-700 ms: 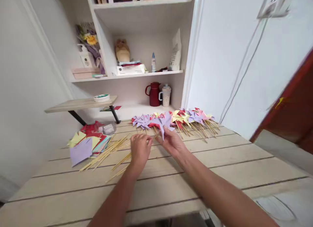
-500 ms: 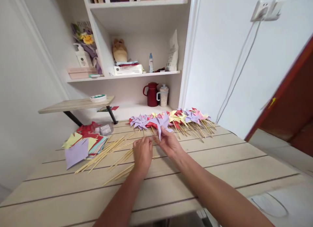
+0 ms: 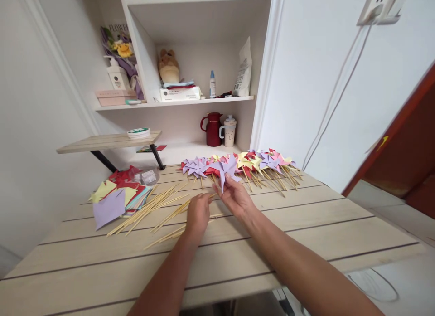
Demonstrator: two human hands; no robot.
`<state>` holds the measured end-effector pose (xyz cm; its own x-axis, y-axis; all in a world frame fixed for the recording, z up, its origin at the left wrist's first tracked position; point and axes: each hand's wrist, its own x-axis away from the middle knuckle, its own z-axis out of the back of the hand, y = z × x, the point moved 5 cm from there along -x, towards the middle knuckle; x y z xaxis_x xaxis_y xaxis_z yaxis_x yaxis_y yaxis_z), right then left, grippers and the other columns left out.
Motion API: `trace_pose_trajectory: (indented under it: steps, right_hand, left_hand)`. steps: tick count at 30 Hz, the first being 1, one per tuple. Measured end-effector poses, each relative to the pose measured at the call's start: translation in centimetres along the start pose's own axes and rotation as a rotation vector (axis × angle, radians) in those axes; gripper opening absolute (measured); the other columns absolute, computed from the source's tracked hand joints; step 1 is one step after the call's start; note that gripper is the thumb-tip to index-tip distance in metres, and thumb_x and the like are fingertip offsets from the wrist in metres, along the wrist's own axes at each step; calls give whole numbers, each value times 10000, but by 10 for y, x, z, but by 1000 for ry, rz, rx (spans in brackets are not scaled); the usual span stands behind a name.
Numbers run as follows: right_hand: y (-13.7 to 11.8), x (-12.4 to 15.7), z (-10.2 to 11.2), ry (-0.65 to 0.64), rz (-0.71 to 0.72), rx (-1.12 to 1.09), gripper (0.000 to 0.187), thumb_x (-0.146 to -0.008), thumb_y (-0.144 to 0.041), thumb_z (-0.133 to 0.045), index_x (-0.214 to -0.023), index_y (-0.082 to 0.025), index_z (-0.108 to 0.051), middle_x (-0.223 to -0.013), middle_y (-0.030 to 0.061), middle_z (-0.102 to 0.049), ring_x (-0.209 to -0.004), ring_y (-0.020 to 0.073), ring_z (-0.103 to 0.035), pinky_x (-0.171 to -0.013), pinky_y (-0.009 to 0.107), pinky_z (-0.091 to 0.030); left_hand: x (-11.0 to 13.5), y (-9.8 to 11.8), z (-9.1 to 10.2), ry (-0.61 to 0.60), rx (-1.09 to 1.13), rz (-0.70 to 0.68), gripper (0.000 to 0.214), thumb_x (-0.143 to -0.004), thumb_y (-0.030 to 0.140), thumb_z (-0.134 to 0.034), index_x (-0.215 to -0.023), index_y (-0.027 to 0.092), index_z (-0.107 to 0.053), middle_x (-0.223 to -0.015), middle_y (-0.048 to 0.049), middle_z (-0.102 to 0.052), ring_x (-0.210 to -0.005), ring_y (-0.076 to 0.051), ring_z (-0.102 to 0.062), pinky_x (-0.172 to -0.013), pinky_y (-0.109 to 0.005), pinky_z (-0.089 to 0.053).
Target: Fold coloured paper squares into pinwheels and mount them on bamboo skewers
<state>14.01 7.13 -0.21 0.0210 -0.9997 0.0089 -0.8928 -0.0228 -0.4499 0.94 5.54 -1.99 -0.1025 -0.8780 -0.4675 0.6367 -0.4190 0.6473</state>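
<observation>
My right hand (image 3: 235, 197) pinches a purple paper pinwheel (image 3: 224, 167) just above the wooden table (image 3: 306, 225). Close beside it, my left hand (image 3: 198, 212) is closed on a thin bamboo stick (image 3: 213, 196) whose tip points toward the pinwheel. A row of finished pinwheels (image 3: 258, 162) in purple, red, yellow and pink lies along the table's far edge, sticks pointing toward me. Loose bamboo sticks (image 3: 151, 207) are scattered left of my left hand.
A pile of folded coloured paper (image 3: 115, 196) lies at the table's left, with a small clear box (image 3: 148, 176) behind it. White shelves hold a red jug (image 3: 213, 129), a mug (image 3: 229, 131) and bottles. A small side shelf (image 3: 108, 142) juts out at left.
My left hand has slid back toward me and closed on a stick, drawing it under the pinwheel. The right hand keeps the purple pinwheel in about the same place.
</observation>
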Motion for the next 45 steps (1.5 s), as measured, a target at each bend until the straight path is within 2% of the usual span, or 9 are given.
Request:
trace_pose_trajectory:
  steps: [5,10,12,14,16,19,30,40,45]
  right_hand:
    - [-16,6,-10,-107,135,79,209,-682,-175,-856,-831,-206,-712,-816,-30,-766,-739,137,-705,-806,309,-620]
    - [-27,11,-15,-116,182,125,201,-703,-170,-841,-838,-220,-702,-801,-45,-753,-729,125,-695,-828,312,-615]
    - [-29,12,-17,-111,188,141,202,-693,-176,-847,-820,-224,-696,-796,-46,-750,-719,126,-693,-803,301,-614]
    - [-31,14,-18,-102,191,159,211,-678,-184,-856,-809,-223,-695,-793,-44,-749,-709,127,-689,-781,296,-612]
    - [-32,16,-19,-98,207,180,228,-660,-188,-866,-810,-226,-698,-789,-44,-747,-696,127,-682,-750,291,-609]
    - [-35,21,-24,-118,257,244,238,-651,-190,-871,-827,-224,-715,-810,-39,-751,-704,122,-676,-689,256,-586]
    - [-35,35,-34,-224,303,459,264,-672,-263,-864,-900,-220,-738,-923,13,-768,-800,172,-684,-695,280,-535]
    - [-35,32,-30,-202,257,423,244,-661,-253,-878,-858,-219,-738,-861,-4,-759,-761,150,-679,-690,266,-546]
    - [-34,31,-29,-203,253,416,239,-670,-246,-872,-858,-212,-728,-866,-5,-760,-749,143,-679,-667,250,-531]
  left_hand:
    - [-3,-8,41,202,208,61,351,-944,196,-421,-1161,189,-696,-839,-56,-731,-744,-167,-664,-751,-302,-517]
    - [6,5,94,579,466,78,280,-932,292,-540,-1145,226,-710,-799,-12,-698,-729,-121,-606,-754,-240,-474]
    - [12,7,106,682,658,94,286,-927,311,-569,-1171,226,-692,-684,22,-610,-622,-92,-520,-634,-196,-440]
    - [15,5,103,615,978,154,329,-900,318,-625,-1215,228,-653,-580,70,-451,-497,-68,-377,-490,-168,-349]
    - [16,6,90,404,1243,250,390,-860,312,-688,-1232,215,-621,-561,96,-348,-443,-52,-262,-413,-158,-247]
    - [21,14,72,134,1346,351,432,-832,299,-727,-1227,180,-598,-568,100,-340,-430,-41,-231,-387,-157,-191]
    - [25,25,57,44,1397,362,256,-815,351,-742,-872,152,-593,-632,38,-528,-505,-50,-432,-493,-180,-337]
    - [26,28,62,103,1399,321,445,-892,386,-653,-1271,169,-571,-760,-48,-686,-600,-95,-553,-598,-211,-431]
    - [30,30,59,63,1389,348,470,-910,393,-629,-1322,184,-544,-570,66,-487,-404,-37,-283,-405,-165,-224]
